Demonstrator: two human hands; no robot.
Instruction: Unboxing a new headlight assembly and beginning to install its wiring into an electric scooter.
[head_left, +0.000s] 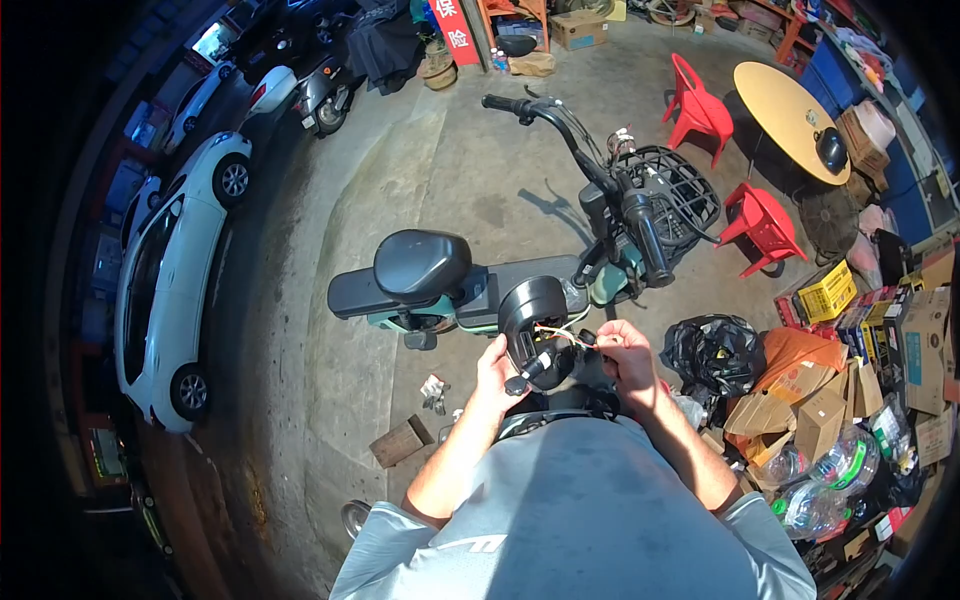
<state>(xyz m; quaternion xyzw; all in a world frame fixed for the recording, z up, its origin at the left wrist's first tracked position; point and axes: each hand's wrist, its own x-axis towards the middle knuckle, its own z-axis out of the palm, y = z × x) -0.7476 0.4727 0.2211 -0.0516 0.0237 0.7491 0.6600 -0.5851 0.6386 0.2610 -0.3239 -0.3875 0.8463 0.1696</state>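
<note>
In front of my chest, my left hand (494, 376) is closed on the side of a round black housing (533, 303), like a headlight shell, its open back toward me. Red, white and yellowish wires (560, 331) come out of it, along with black cylindrical parts. My right hand (630, 360) pinches a small black connector (588, 338) at the end of these wires, just right of the housing. Beyond my hands is a green and black electric scooter, with its black seat (422, 263) to the left and its handlebar grip (648, 240) and front basket (678, 190) to the right.
Right of me lie a black plastic bag (712, 352), cardboard boxes (820, 420) and large plastic bottles (812, 508). Two red chairs (700, 110) stand by a round table (785, 110). A wooden block (401, 441) lies on the floor at left; a white car (178, 275) is parked farther left.
</note>
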